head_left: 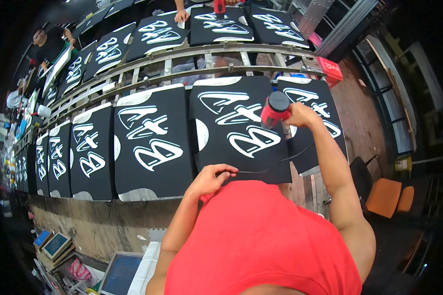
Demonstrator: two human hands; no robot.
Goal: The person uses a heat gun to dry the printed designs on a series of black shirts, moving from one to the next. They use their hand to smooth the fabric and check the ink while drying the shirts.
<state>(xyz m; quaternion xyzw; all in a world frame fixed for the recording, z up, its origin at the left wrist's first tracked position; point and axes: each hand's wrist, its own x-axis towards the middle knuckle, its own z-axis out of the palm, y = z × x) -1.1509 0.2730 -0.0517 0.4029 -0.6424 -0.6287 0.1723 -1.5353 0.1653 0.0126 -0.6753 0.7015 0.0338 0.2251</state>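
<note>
My right hand [300, 115] is wrapped round a red heat gun [275, 110] with a dark round end, held over the right part of a black printed panel [211, 147] with white lettering. My left hand [214, 179] is closed in a pinch on a thin black cord [251, 171] near the front edge of that panel. The cord runs right across the panel, below the lettering. Another black printed panel [307, 142] lies under my right forearm.
More printed panels [147, 142] line the near row to the left. Beyond a metal rail [172, 73] lies a second row, where a co-worker's hand [181, 16] rests beside another red tool [219, 6]. A person [52, 46] stands far left; an orange chair [384, 197] is right.
</note>
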